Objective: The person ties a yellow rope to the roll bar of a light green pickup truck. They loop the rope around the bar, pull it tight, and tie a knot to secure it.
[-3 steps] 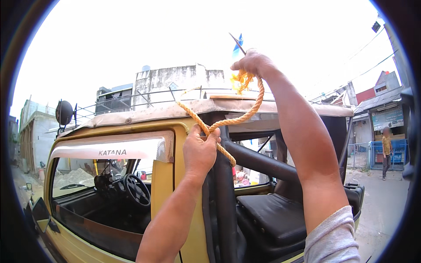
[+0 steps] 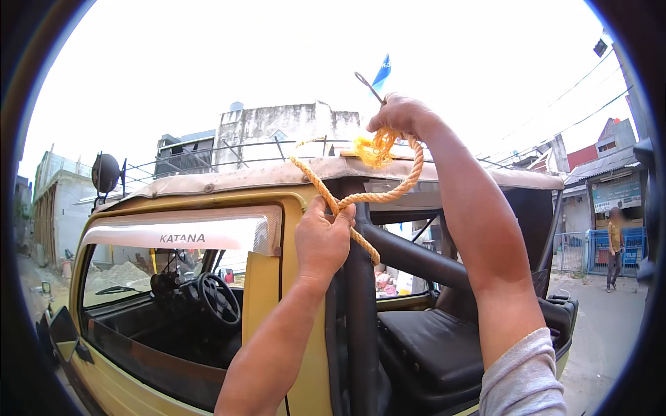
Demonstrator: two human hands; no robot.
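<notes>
As the right hand (image 2: pixel 406 116), gripping a thin rod (image 2: pixel 374 93) and the orange rope (image 2: pixel 392 195) near its frayed end (image 2: pixel 374 151), dips slightly, the loop (image 2: pixel 418 166) seems smaller; the left hand (image 2: pixel 322 239) pinches its crossing before the vehicle's roof (image 2: pixel 257 176).

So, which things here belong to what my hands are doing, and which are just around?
In use:
twisted yellow rope, pinched where it crosses by your left hand
its frayed end, at your right hand
thin dark rod with a looped end, apparently in that hand too

Just around:
blue flag
steering wheel
black padded seat
side mirror
</notes>
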